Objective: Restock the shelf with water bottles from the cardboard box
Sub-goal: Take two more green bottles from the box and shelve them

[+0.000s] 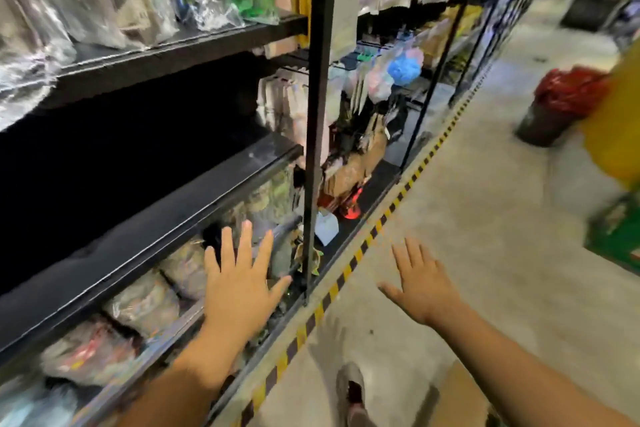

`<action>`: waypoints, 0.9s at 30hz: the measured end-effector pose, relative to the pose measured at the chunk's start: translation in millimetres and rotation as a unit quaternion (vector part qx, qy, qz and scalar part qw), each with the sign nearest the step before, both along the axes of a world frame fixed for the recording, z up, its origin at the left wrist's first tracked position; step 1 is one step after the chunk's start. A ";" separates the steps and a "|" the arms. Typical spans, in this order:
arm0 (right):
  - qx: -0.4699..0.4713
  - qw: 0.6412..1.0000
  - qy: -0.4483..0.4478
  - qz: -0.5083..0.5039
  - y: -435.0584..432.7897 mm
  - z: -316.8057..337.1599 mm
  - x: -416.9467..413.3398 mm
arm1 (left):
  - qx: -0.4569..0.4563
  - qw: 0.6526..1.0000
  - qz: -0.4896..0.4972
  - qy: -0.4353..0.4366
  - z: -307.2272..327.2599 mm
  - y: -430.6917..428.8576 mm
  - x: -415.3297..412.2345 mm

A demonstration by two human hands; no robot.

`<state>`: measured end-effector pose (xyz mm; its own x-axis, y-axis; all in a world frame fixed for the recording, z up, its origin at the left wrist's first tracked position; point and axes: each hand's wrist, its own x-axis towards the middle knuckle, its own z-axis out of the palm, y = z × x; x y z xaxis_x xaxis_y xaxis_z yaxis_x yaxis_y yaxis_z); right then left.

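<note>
— Where are the person's hands?

— Both are out in front, well apart and holding nothing. The left hand (242, 284) is spread flat, fingers straight, in front of the lower part of the black shelf (173, 218). Whether it touches anything there cannot be told. The right hand (424, 284) hangs over the concrete floor (485, 218), fingers straight and fanned, palm down.

— And the water bottles?

— Which of the blurred goods are water bottles cannot be told. At the bottom edge, just under the right forearm, is a tan shape (457, 395) the colour of cardboard. It may be the box, but it is too smeared to be sure.

— What does the shelf carry?

— The bay above the middle board lies in deep shadow. Below the board sit bagged goods (145, 302) in clear wrap, just left of the left hand. The top level holds upright packets (104, 0) in shiny plastic. A black post (317, 114) runs up past the left hand's fingertips, and beyond it hang more small goods, among them a blue puff (403, 68).

— Anything on the floor?

— Yellow-and-black striped tape (367, 246) runs along the foot of the shelving. A shoe (351, 392) shows between the arms. Farther off stands a bin (543, 125) lined with a red bag, and at the right edge there is a green crate (616, 229).
</note>
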<state>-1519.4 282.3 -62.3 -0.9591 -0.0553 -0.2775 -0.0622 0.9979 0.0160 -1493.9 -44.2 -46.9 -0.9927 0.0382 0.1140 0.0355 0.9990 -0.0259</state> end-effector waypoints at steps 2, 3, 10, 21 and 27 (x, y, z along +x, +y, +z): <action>0.008 0.999 -0.022 -0.036 25.6 -13.0 41.3 | 0.007 0.999 -0.038 -0.034 -13.0 23.3 13.7; 0.011 0.998 -0.033 -0.054 37.8 -18.9 61.6 | 0.004 0.997 -0.056 -0.052 -19.2 36.4 20.6; 0.007 0.977 -0.094 -0.190 121.7 -49.0 193.7 | -0.018 0.973 -0.184 -0.136 -49.4 139.9 59.1; -0.058 0.914 -0.141 -0.375 278.0 -86.3 377.0 | -0.044 0.929 -0.306 -0.206 -81.8 349.8 150.9; -0.095 0.887 -0.141 -0.429 379.8 -96.8 449.6 | -0.049 0.915 -0.326 -0.234 -104.7 472.4 227.7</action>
